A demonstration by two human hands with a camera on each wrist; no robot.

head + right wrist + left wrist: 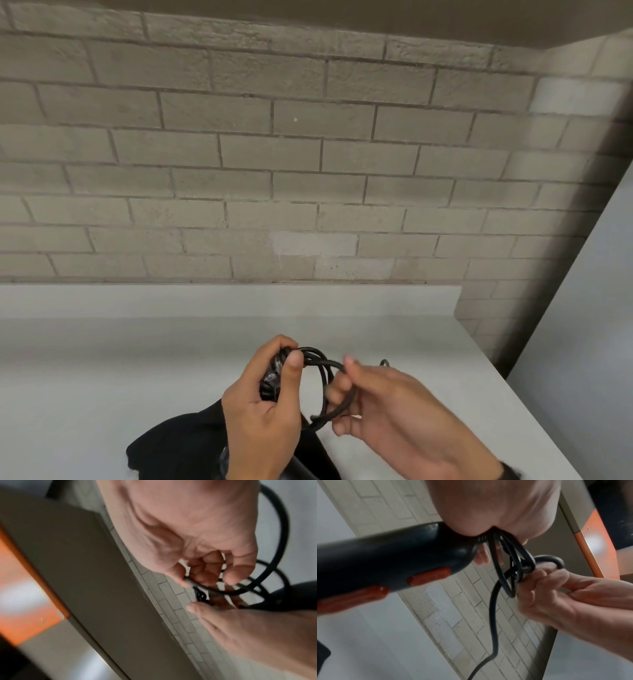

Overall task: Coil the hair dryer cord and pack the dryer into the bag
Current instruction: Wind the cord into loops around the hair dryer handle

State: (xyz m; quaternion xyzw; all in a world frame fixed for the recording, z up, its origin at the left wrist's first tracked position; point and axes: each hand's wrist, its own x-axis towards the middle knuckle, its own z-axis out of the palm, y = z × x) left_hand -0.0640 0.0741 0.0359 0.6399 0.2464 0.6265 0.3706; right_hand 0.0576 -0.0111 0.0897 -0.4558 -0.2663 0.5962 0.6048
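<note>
My left hand (270,394) grips the end of the black hair dryer's handle (385,561), which has orange-red buttons, together with one side of the black cord's loops (322,383). My right hand (346,397) pinches the other side of the loops (228,592) between thumb and curled fingers. A free length of cord (493,622) hangs down from the loops. The black bag (178,448) lies flat on the white table (102,377) under my hands. The dryer's body is hidden behind my left hand in the head view.
A grey brick wall (274,154) rises behind the table. The table's right edge (507,383) runs diagonally past my right hand. An orange and grey panel (25,588) shows overhead in the wrist views.
</note>
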